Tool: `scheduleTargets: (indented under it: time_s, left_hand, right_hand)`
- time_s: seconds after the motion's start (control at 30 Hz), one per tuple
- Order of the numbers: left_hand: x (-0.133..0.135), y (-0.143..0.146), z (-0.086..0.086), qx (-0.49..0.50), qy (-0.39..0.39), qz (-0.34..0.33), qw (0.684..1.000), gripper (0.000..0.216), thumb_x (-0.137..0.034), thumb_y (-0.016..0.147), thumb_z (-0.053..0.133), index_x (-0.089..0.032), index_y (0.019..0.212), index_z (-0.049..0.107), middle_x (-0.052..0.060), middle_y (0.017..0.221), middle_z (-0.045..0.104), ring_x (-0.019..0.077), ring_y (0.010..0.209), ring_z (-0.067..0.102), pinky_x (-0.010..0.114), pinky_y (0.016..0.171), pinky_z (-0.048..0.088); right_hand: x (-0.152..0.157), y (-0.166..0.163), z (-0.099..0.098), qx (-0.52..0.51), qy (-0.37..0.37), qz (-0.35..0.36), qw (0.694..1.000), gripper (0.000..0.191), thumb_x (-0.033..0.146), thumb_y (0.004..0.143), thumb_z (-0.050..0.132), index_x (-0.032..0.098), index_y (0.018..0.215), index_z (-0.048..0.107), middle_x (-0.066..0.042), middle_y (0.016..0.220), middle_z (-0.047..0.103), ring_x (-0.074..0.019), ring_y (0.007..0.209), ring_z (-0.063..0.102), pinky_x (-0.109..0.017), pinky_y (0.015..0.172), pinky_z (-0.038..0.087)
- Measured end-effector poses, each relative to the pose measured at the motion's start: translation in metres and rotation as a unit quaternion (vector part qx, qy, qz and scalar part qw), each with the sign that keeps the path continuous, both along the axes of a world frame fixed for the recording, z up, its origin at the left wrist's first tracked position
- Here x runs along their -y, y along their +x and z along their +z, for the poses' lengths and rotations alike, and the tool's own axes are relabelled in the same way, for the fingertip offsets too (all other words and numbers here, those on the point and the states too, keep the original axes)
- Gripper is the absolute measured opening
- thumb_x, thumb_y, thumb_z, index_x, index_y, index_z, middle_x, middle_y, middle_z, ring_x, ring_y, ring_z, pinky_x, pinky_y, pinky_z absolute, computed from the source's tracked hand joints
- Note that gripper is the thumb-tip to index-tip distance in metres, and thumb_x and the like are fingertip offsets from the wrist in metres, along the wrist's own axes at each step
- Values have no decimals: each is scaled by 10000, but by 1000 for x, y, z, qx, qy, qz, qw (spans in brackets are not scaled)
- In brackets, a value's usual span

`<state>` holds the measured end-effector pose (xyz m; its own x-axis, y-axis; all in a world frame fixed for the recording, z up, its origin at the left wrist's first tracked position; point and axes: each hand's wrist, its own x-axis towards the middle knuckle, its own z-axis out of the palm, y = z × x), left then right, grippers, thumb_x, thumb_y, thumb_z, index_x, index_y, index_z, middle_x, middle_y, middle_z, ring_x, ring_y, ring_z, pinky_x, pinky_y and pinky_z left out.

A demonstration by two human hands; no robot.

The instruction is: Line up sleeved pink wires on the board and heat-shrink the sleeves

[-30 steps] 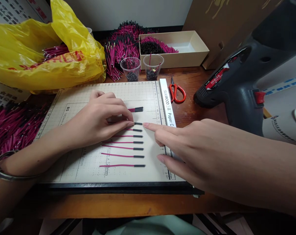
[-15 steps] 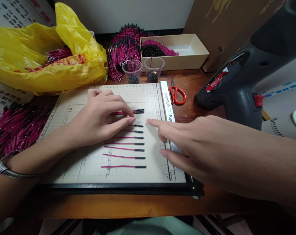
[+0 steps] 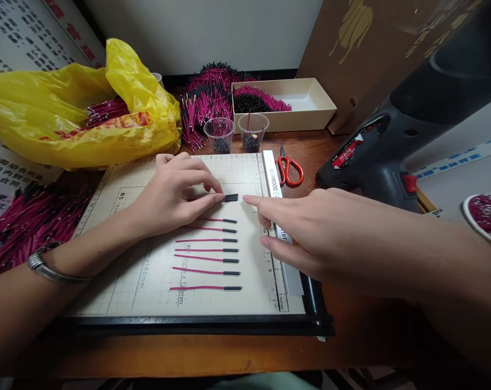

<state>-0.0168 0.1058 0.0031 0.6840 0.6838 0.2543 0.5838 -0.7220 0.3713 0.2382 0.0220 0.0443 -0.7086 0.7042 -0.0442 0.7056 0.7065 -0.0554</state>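
Observation:
My left hand [image 3: 184, 189] rests on the paper trimmer's board [image 3: 148, 295], thumb and forefinger pinching a few pink wires with black sleeves [image 3: 230, 197]; their sleeved ends stick out to the right of the fingertips. Below the hand, several more pink wires [image 3: 200, 260] lie in a spaced column, black sleeved ends to the right. My right hand [image 3: 298, 227] hovers over the trimmer's white edge strip [image 3: 272, 173], holding nothing. Its forefinger points left, just short of the pinched sleeves, and its thumb is held apart from it.
Red-handled scissors [image 3: 289, 169] lie right of the board. A dark heat gun [image 3: 375, 141] stands further right. Behind are two plastic cups [image 3: 253, 132], a cream box [image 3: 306, 119], a wire heap [image 3: 207, 100] and a yellow bag [image 3: 148, 135]. More wires [image 3: 42, 227] lie left.
My left thumb and forefinger have gathered one more wire from the top of the column into the pinched bunch. My right forefinger is now level with those sleeves. The view has tilted up slightly.

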Motion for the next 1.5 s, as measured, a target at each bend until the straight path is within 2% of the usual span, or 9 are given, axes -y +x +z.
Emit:
scheduleTargets:
  time_s: [0.17,0.27,0.37,0.63,0.8,0.97,1.2,1.37,1.5]
  left_hand:
    - [1,0,-1,3,-4,-13,1000,266,-412,962,637,-234,818,774,18,840,749,211,824,597,432,845,311]
    - [2,0,-1,4,-7,-18,1000,264,-401,966,629,-234,822,774,18,844,750,209,818,601,437,853,312]
    - [1,1,-2,0,-15,-18,1000,273,-416,961,615,-239,825,774,21,851,757,208,824,604,450,863,319]
    - [0,-1,-4,-1,1,-25,1000,292,-430,961,613,-260,814,799,25,845,764,216,836,596,461,862,313]
    - [0,-3,-9,29,40,-46,998,271,-400,980,616,-280,825,804,9,848,768,207,807,579,463,848,306]
    - [3,-4,-8,9,26,-46,999,289,-420,975,589,-318,829,816,24,856,785,243,847,547,485,852,348]
    - [2,-5,-8,18,18,-54,998,276,-450,981,610,-318,860,820,21,892,795,250,867,538,465,835,342]
    - [2,-5,-11,30,41,-73,996,284,-431,1008,619,-288,854,809,-4,851,787,223,841,541,446,853,275]
    - [2,-5,-10,33,42,-82,995,285,-416,1014,632,-268,840,804,-13,821,791,210,822,528,437,858,247]
  right_hand:
    - [1,2,-3,-14,36,39,998,293,212,994,567,95,1220,713,6,697,645,-138,503,350,-310,501,144]
    - [2,3,-4,-5,55,65,996,343,204,985,595,94,1297,688,-21,802,713,-154,551,446,-327,505,154]
    - [3,4,-5,-6,50,50,998,410,237,1005,572,95,1382,649,-42,864,750,-153,571,491,-328,512,170]
    - [6,3,-6,14,66,62,996,346,241,986,603,119,1296,695,-44,885,749,-125,514,382,-333,503,125]
    - [7,5,-7,14,66,58,996,274,250,979,618,150,1216,713,-20,804,710,-112,494,363,-324,497,120]
    - [12,3,-7,-6,56,50,997,347,289,1021,570,114,1295,689,7,658,633,-121,498,396,-329,501,143]
    - [14,5,-7,-7,94,72,993,200,288,997,628,167,1110,742,40,598,534,-111,491,282,-347,518,107]
    - [13,4,-8,5,107,93,990,312,276,1001,614,107,1244,714,-1,761,642,-123,530,315,-360,502,107]
    - [14,4,-9,-13,98,79,992,358,292,999,632,107,1301,691,11,766,657,-122,532,375,-364,494,135]
